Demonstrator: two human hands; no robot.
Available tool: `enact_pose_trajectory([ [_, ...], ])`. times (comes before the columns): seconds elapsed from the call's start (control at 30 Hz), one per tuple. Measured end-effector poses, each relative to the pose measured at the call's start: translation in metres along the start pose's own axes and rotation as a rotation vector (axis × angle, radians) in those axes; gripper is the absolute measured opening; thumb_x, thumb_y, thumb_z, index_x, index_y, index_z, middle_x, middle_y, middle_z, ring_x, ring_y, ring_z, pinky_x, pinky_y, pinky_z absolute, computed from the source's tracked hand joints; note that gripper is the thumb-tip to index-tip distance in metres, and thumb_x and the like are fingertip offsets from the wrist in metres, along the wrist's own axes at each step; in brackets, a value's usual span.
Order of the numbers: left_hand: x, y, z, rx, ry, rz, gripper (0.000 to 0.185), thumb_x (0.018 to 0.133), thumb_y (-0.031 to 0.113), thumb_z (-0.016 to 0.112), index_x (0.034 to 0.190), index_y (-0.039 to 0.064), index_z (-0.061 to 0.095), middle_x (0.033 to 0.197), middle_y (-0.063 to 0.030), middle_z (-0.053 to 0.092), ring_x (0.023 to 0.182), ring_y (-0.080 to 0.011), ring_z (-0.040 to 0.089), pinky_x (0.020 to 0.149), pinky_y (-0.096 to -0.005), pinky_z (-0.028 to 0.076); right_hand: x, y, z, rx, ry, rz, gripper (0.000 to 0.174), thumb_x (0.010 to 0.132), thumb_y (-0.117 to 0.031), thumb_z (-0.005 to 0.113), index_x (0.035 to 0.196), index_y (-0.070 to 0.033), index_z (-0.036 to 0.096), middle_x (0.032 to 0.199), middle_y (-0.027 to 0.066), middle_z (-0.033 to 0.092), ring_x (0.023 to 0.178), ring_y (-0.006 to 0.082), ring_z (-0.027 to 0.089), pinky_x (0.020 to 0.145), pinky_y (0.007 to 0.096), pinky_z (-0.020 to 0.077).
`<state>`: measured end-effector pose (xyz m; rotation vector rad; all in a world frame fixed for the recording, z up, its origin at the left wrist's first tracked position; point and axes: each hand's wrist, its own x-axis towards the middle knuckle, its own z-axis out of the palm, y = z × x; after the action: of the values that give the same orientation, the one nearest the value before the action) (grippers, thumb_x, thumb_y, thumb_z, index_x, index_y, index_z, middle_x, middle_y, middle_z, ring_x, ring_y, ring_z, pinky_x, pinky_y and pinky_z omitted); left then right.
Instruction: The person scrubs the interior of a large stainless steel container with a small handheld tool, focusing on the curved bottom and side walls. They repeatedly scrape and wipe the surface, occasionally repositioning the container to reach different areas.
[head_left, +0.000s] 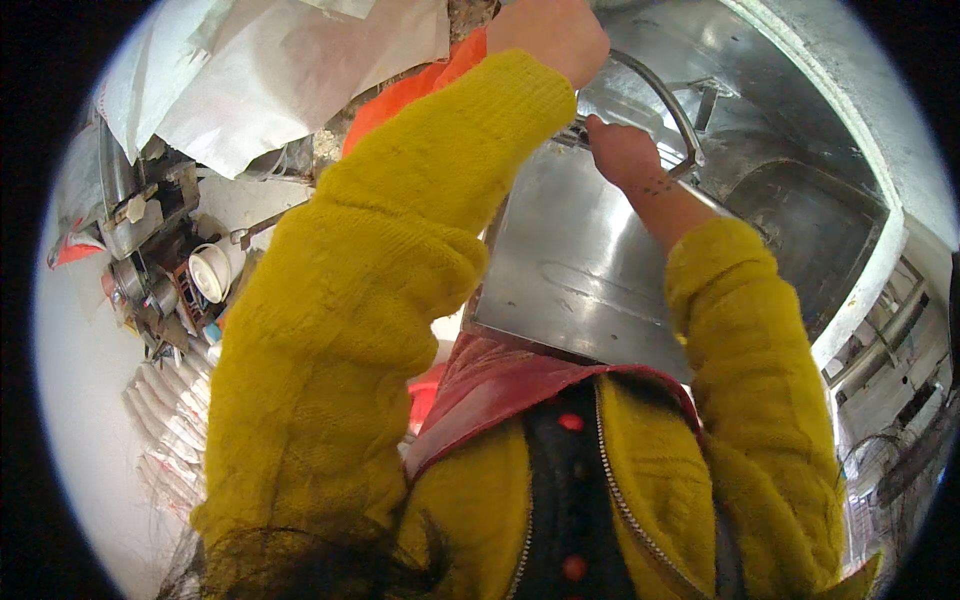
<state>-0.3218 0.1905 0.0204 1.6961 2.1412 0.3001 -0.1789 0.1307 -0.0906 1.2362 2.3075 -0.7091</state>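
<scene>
At the top edge, my left hand (551, 36) is curled into a fist, with its fingers hidden from view. An orange cloth or plastic sheet (409, 97) lies beside it, partly behind the yellow sleeve. One end of a curved metal bar (667, 94) disappears behind this fist; whether I hold the bar is unclear. Lower down, my right hand (626, 157) grips the upper rim of a stainless steel panel (570, 247) close to my body. Beyond that rim opens a large steel tub or basin (795, 187), and the bar's lower end meets its near side.
White sheeting (292, 75) hangs at the upper left. Below it are a white bucket (214, 270), metal pots (135, 281) and a stack of folded white sacks (176, 412). A pale rim (877, 277) bounds the tub at right. A red apron (510, 382) touches the panel's lower edge.
</scene>
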Motion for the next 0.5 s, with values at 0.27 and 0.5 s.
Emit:
enact_pose_trajectory([
  [0.27,0.000,0.002,-0.004,-0.020,-0.002,0.031,0.029,0.083,0.019,0.046,0.096,-0.006,0.047,0.082,-0.0280,0.062,0.078,-0.0432,0.061,0.072,-0.0510,0.048,0.006,0.018,0.020,0.324,0.106,0.311,0.032,0.087,-0.028,0.046,0.099,0.001,0.050,0.087,0.0208,0.063,0.082,0.0383,0.062,0.075,0.0456,0.0491],
  [0.5,-0.005,0.003,-0.011,-0.117,-0.044,0.010,0.026,0.081,0.014,0.043,0.096,-0.006,0.046,0.086,-0.0308,0.060,0.081,-0.0445,0.060,0.076,-0.0528,0.045,0.017,0.028,0.018,1.005,-0.232,0.541,0.035,0.088,-0.036,0.048,0.096,-0.002,0.052,0.061,0.0099,0.056,0.044,0.0190,0.051,0.041,0.0339,0.0433],
])
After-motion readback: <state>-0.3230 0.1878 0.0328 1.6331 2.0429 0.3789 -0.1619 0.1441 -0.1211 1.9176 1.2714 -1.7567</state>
